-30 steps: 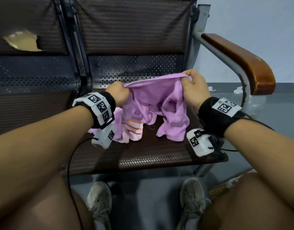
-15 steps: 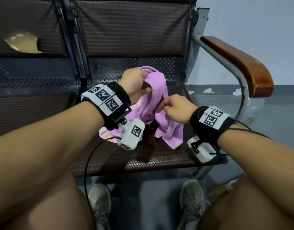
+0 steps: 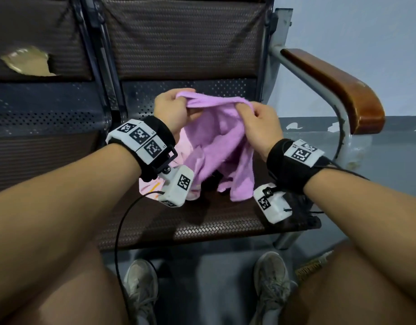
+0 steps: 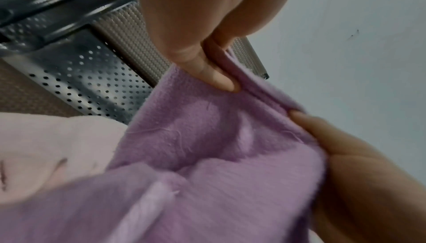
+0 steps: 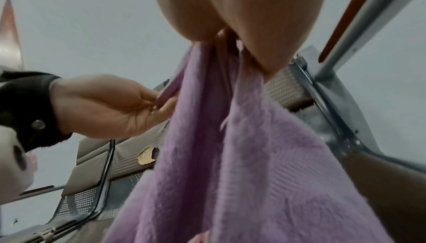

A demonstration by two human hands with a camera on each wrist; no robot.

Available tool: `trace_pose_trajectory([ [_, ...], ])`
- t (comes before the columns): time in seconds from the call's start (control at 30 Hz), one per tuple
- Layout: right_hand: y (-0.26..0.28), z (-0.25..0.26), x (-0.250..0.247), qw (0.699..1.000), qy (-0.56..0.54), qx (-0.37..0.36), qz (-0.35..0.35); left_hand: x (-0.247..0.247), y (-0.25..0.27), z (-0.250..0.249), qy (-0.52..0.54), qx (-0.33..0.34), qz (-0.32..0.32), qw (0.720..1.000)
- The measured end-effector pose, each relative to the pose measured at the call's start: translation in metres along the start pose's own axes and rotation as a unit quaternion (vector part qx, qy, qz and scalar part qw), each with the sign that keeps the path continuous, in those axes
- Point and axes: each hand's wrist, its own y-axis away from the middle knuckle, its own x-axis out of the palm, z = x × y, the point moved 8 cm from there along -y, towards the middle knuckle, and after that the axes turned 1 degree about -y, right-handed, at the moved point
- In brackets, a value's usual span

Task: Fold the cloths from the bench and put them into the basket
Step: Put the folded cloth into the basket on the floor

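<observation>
Left hand (image 3: 170, 111) pinches purple cloth (image 3: 222, 139) top edge, frame centre | right hand (image 3: 261, 124) pinches same edge | wristband tags read L1, L2 | bench (image 3: 225, 221) beneath.

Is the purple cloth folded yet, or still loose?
Still loose. The purple cloth hangs bunched and uneven from its top edge, pinched by the left hand and right hand above the bench seat.

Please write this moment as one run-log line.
left hand: pinches purple cloth edge | right hand: pinches same edge | cloth: hangs above bench | basket: unseen
</observation>
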Motion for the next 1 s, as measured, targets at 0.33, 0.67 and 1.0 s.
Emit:
trace_pose_trajectory([
  [0.33,0.028,-0.063,0.025,0.852,0.414,0.014,0.32,-0.042,-0.026,0.003,-0.061,0.021,-0.066,0.996],
  [0.67,0.003,-0.057,-0.017,0.987,0.096,0.063,0.112,-0.08,-0.041,0.023,-0.116,0.003,-0.102,0.988],
  [1.0,0.033,-0.073,0.02,0.843,0.41,0.012,0.349,-0.089,-0.05,0.021,-0.111,0.026,-0.139,0.984],
])
